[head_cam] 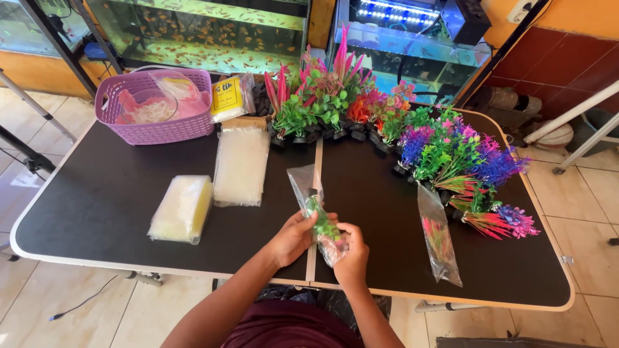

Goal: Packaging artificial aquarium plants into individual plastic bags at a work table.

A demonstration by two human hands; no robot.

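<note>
Head view shows left hand [291, 238] and right hand [351, 254] with fingers closed round a clear bag [314, 203], keeping its green plant [324, 227] inside

clear bagged green plant [320, 216] in hands, bagged pink plant [440, 237] right, yellow packet [227, 95] by basket

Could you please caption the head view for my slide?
Both hands hold a clear bag with a green plastic plant over a black table.

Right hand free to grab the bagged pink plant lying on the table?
Probably not yet: the right hand and left hand both hold a clear bag with a green plant. The bagged pink plant lies unobstructed nearby.
</note>
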